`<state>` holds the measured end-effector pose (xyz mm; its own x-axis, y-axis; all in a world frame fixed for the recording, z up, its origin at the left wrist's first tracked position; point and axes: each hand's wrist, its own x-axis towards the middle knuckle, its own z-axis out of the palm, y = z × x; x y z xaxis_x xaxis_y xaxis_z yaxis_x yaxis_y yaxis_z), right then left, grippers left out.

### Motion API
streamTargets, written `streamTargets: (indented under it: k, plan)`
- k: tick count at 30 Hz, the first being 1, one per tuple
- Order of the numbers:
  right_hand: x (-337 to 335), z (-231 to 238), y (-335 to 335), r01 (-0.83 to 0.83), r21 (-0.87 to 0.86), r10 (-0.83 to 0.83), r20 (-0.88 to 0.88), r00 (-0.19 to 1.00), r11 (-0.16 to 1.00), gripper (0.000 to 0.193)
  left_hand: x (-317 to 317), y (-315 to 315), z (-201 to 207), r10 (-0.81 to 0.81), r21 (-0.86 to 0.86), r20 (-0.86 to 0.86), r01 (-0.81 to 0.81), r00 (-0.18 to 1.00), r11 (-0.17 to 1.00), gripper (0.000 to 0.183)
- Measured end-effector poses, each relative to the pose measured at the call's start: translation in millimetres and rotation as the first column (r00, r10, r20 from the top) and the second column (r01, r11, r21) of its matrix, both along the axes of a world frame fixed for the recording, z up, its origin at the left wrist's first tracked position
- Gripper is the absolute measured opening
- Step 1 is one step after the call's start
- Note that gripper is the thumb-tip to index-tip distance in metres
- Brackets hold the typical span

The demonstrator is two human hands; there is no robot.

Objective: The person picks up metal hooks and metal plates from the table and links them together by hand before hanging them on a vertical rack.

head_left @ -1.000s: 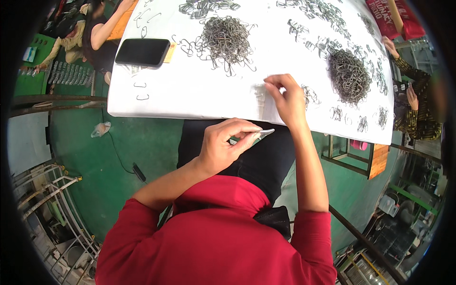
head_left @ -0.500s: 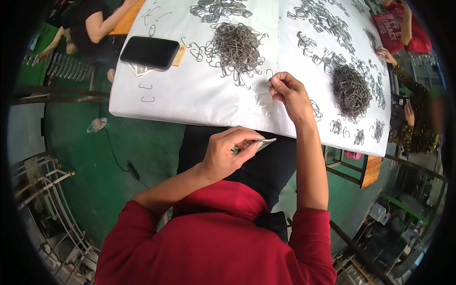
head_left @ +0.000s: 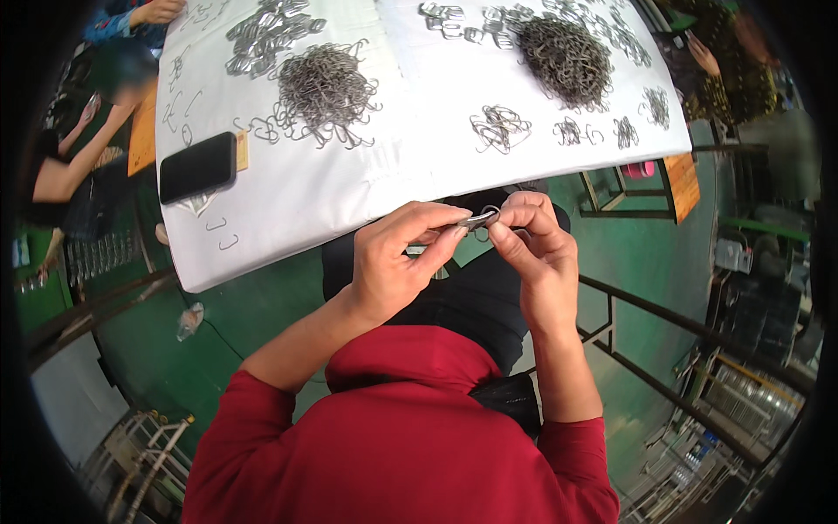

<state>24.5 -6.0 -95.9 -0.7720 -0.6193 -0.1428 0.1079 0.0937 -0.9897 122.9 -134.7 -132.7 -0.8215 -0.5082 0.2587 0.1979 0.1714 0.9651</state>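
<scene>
– what are the left fingers (head_left: pixel 412 222) on?
– pinching a small metal piece (head_left: pixel 472 223), its end poking toward the right fingers (head_left: pixel 517 251).
– and those?
– closed on a thin curved wire (head_left: pixel 491 209) at the metal piece's tip; whether it's hooked through, i can't tell.
– anything beyond the fingers?
– the desk (head_left: pixel 410 157), with a loose wire heap (head_left: pixel 500 131) nearest, two denser piles (head_left: pixel 325 87) farther off, and a black phone (head_left: pixel 199 168) away to their left.
</scene>
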Motion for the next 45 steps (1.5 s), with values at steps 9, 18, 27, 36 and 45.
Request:
streamTargets:
  k: [9, 18, 27, 36, 45]
  plan:
    - [20.5, 11.3, 3.0, 0.357, -0.171, -0.393, -0.292, 0.872, 0.918, 0.009, -21.4, -0.6, 12.6, -0.127, -0.202, -0.157, 0.094, 0.979, 0.975, 0.027]
    - [23.8, 190.6, 91.6, 0.477, -0.410, -0.620, -0.370, 0.692, 0.777, 0.017, -74.5, -13.1, 15.9, -0.174, -0.106, -0.209, 0.154, 0.962, 0.982, 0.038]
    - [99.1, 306.7, 216.6, 0.656, -0.551, -0.839, -0.481, 0.256, 0.516, 0.013, -94.4, -3.6, 26.5, -0.250, -0.208, -0.180, 0.212, 0.951, 0.955, 0.038]
    - [169.3, 332.1, 335.7, 0.839, -0.532, -0.828, -0.518, -0.217, 0.113, 0.013, -99.4, 6.0, 72.8, -0.213, -0.140, -0.433, 0.168, 0.876, 0.976, 0.031]
    - [255.3, 371.4, 480.5, 0.831, -0.441, -0.637, -0.541, -0.548, -0.340, 0.027, -79.5, 48.9, 135.1, -0.454, -0.349, -0.776, 0.302, 0.437, 0.887, 0.032]
